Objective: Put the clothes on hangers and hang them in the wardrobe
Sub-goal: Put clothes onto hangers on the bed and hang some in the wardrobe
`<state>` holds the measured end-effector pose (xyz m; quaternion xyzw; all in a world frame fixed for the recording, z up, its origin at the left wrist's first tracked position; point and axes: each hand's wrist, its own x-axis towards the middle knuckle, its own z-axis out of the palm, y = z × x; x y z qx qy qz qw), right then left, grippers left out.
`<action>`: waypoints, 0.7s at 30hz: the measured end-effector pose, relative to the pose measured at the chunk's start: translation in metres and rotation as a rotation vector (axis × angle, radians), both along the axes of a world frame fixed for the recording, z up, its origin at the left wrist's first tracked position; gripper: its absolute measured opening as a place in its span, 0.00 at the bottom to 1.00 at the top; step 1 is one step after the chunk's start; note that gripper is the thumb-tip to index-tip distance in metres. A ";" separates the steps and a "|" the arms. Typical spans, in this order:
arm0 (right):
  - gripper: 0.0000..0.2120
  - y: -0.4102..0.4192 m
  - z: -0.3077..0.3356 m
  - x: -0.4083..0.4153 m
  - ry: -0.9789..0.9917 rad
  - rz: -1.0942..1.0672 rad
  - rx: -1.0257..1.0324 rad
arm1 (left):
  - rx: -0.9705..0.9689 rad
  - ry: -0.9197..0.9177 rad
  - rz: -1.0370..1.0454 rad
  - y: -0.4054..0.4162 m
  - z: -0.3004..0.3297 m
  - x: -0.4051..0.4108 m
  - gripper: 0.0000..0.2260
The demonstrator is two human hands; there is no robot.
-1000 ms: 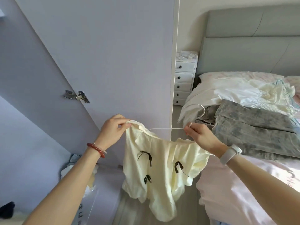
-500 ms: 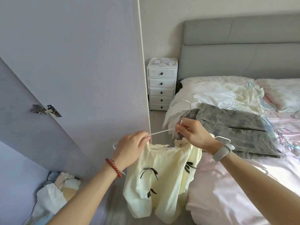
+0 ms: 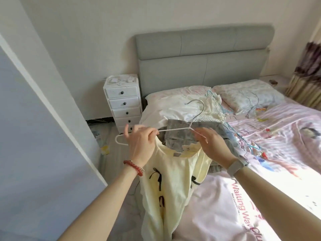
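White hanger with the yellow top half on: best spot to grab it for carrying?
Grip the white hanger at the neck just below the metal hook, coming from above. The hook rises clear of the yellow top, and both wire arms meet there, so it should hang balanced.

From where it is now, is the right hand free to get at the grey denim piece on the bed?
Probably not yet: the right hand holds the white hanger carrying the yellow top. The grey denim piece lies uncovered just beyond it.
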<state>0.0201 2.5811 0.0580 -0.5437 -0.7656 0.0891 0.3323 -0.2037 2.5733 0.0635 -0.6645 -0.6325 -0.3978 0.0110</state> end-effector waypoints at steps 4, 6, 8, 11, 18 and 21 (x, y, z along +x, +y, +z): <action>0.09 0.035 -0.001 -0.022 -0.070 0.030 0.056 | 0.120 -0.036 0.193 0.043 -0.003 -0.031 0.06; 0.09 0.055 0.000 -0.044 -0.057 0.065 0.051 | 0.109 -0.117 0.264 0.065 -0.004 -0.046 0.06; 0.08 0.075 0.003 -0.071 0.031 0.083 0.065 | 0.045 -0.196 0.321 0.084 -0.006 -0.059 0.07; 0.07 0.106 0.014 -0.109 0.205 0.072 0.089 | -0.021 -0.255 0.381 0.114 -0.003 -0.072 0.10; 0.07 0.201 0.051 -0.153 0.538 0.000 0.116 | -0.044 -0.389 0.322 0.189 0.024 -0.055 0.24; 0.07 0.251 0.073 -0.142 0.708 -0.068 0.132 | -0.054 -0.392 0.266 0.239 0.040 -0.037 0.25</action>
